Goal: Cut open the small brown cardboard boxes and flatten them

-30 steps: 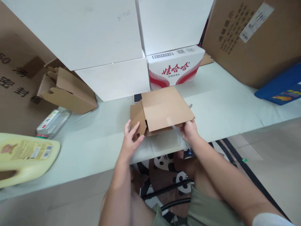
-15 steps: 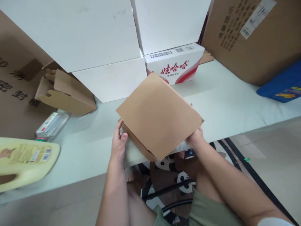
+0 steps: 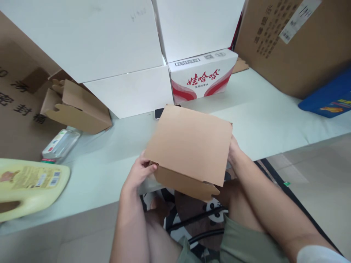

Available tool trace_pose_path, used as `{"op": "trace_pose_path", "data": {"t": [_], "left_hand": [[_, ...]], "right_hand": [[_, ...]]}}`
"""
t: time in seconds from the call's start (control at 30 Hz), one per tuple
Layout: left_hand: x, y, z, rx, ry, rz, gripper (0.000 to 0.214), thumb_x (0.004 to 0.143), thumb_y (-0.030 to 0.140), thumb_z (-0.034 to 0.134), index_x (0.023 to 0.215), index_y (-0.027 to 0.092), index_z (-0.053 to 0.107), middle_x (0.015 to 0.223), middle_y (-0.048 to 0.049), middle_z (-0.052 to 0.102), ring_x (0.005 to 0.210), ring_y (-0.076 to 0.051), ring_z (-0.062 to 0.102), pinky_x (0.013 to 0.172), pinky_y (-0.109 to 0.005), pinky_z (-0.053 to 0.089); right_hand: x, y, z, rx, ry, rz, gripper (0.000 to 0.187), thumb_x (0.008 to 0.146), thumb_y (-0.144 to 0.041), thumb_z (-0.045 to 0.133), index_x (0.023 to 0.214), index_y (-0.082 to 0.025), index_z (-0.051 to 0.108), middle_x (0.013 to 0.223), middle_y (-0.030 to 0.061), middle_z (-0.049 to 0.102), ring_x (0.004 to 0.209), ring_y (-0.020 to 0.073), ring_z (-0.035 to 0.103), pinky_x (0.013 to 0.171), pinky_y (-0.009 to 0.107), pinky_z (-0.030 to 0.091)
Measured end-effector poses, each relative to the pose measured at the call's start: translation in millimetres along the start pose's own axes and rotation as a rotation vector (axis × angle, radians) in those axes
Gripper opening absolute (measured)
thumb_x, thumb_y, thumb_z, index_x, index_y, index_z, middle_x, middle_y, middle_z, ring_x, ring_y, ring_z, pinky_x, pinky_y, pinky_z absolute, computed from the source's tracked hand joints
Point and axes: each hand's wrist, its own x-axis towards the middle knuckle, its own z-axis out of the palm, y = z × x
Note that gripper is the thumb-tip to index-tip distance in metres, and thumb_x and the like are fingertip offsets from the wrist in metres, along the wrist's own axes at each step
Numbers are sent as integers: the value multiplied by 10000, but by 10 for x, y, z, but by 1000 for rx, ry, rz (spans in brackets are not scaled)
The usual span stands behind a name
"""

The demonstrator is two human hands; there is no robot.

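A brown cardboard box [image 3: 190,142] is held tilted above the front edge of the table, its broad flat face up and one side wall towards me. My left hand [image 3: 138,170] grips its left corner, thumb on the near side and the other fingers partly behind the cardboard. At the right edge, my right hand [image 3: 233,148] is closed on the box, most of its fingers hidden behind it. Just beyond the box, a dark, flat, phone-like object [image 3: 158,113] shows in part on the table.
White cartons [image 3: 128,93] and a red-and-white water carton [image 3: 203,78] stand behind. Left are an open cardboard box [image 3: 82,109], a clear bottle [image 3: 61,144] and a yellow jug [image 3: 33,190]. A large brown carton [image 3: 290,54] and a blue container [image 3: 327,98] are right.
The cardboard box has turned and come nearer to me, showing more of its front side wall. My left hand has shifted lower, my right hand slightly up. The phone-like object is now uncovered.
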Motion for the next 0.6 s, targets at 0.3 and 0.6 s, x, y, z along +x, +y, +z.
{"op": "trace_pose_path", "data": {"t": [0.3, 0.6], "left_hand": [[44, 27, 78, 91, 285, -53, 489, 560, 649, 855, 599, 178, 730, 1130, -193, 674, 1274, -371, 557, 705, -306, 552], [60, 42, 103, 37, 395, -138, 519, 506, 602, 881, 672, 134, 727, 1252, -178, 685, 1099, -325, 663, 708, -308, 527]], "right_hand": [[4, 37, 53, 81, -29, 205, 276, 671, -442, 761, 721, -226, 595, 614, -2, 649, 538, 165, 590, 564, 339, 542], [34, -8, 60, 242, 20, 382, 195, 850, -397, 688, 799, -224, 612, 666, -13, 699, 574, 132, 646, 593, 260, 564]]}}
